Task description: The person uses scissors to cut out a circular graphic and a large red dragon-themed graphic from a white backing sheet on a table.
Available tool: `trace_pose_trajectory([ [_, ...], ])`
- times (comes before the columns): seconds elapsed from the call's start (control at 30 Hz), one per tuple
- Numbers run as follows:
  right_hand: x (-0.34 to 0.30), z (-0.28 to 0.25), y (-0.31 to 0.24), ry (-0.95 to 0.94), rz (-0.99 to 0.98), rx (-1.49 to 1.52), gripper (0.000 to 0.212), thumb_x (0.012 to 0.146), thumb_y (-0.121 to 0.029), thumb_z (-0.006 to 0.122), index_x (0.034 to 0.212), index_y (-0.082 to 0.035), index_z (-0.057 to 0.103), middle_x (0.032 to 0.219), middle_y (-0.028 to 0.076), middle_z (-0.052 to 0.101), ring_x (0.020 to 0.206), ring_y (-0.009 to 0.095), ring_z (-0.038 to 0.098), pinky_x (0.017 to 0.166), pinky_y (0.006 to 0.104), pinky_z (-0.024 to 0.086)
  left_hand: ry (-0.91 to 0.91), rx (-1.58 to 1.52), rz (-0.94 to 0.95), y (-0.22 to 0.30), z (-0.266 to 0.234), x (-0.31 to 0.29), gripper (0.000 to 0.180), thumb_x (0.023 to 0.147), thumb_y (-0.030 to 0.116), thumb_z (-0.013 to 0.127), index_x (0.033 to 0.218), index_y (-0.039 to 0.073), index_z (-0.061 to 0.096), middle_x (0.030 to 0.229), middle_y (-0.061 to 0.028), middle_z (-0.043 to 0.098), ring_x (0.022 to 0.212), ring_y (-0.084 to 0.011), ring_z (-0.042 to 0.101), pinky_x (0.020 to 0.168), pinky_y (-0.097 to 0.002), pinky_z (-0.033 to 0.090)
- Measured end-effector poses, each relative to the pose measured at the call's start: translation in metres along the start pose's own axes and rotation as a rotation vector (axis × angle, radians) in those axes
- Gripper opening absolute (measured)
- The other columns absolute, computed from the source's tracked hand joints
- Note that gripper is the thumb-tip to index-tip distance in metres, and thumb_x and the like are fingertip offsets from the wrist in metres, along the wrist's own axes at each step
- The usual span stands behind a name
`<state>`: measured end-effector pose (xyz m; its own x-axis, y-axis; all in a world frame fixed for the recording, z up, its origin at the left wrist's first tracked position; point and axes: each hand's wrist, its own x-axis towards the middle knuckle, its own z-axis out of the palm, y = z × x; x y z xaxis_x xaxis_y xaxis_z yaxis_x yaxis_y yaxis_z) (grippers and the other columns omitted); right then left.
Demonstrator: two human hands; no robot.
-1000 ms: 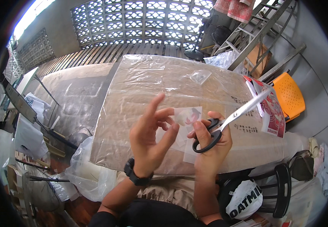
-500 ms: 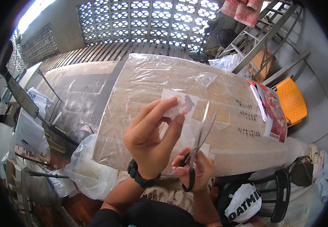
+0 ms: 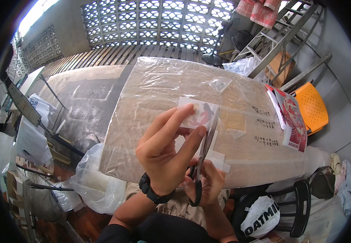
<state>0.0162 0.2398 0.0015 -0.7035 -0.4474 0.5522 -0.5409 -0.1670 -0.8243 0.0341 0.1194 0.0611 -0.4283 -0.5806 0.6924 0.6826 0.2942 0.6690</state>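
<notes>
My left hand pinches a small white paper square between thumb and fingers. The square bears a pinkish-red and grey picture, partly covered by my fingertips. Below and right of it, my right hand grips a pair of scissors by black handles, fingers in the loops. The steel blades point up along the paper's right edge and look nearly closed. Whether the paper sits between them I cannot tell. Several loose white paper pieces lie on the tabletop under my hands.
The plastic-covered table carries a small clear plastic bag and red-and-white printed sheets. An orange chair stands at the right, a ladder behind. A translucent plastic bag hangs by the left corner.
The scissors have moved to the paper's right edge, and their blades have come closer together. My left hand has shifted slightly right with the paper square.
</notes>
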Motion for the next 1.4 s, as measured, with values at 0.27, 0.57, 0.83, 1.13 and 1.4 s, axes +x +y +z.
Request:
trace_pose_trajectory([
  [0.27,0.002,0.000,0.001,0.021,-0.067,-0.052,0.031,0.078,-0.015,0.079,0.103,-0.002,0.064,0.063,0.003,0.065,0.054,0.011,0.062,0.052,0.0231,0.043,-0.004,-0.013,0.008,-0.002,0.000,-0.002,0.044,0.078,-0.015,0.073,0.121,-0.009,0.065,0.116,-0.0185,0.065,0.100,-0.0196,0.066,0.078,-0.0275,0.059],
  [0.57,0.016,-0.015,-0.002,0.222,-0.093,0.162,0.032,0.082,-0.011,0.078,0.108,0.000,0.062,0.084,0.009,0.071,0.069,0.012,0.064,0.061,0.0231,0.047,-0.211,0.109,0.006,0.005,-0.013,0.013,0.040,0.075,-0.010,0.076,0.114,-0.003,0.070,0.119,-0.0166,0.064,0.100,-0.0245,0.067,0.081,-0.0332,0.055],
  [0.83,0.055,-0.038,-0.030,0.109,0.020,0.141,0.043,0.080,0.000,0.077,0.118,-0.001,0.056,0.093,0.010,0.069,0.078,0.011,0.064,0.070,0.0219,0.047,-0.590,0.125,-0.256,-0.005,-0.035,0.027,0.021,0.083,0.001,0.076,0.103,-0.005,0.071,0.094,-0.0087,0.067,0.091,-0.0160,0.066,0.080,-0.0282,0.053],
  [1.13,0.053,-0.019,-0.024,0.391,0.176,0.435,0.038,0.085,-0.001,0.073,0.118,0.002,0.053,0.090,0.010,0.066,0.078,0.012,0.063,0.071,0.0234,0.052,-0.195,-0.181,-0.300,-0.003,-0.005,0.003,0.047,0.081,-0.011,0.074,0.126,-0.004,0.063,0.112,-0.0109,0.067,0.097,-0.0113,0.064,0.078,-0.0255,0.055],
  [1.4,0.012,-0.023,-0.008,-0.040,0.107,0.154,0.046,0.082,-0.023,0.080,0.113,0.004,0.058,0.079,0.008,0.068,0.070,0.010,0.063,0.065,0.0242,0.049,-0.037,-0.027,-0.082,0.000,-0.005,0.006,0.039,0.081,-0.015,0.071,0.119,-0.007,0.066,0.117,-0.0161,0.064,0.100,-0.0179,0.066,0.081,-0.0269,0.057],
])
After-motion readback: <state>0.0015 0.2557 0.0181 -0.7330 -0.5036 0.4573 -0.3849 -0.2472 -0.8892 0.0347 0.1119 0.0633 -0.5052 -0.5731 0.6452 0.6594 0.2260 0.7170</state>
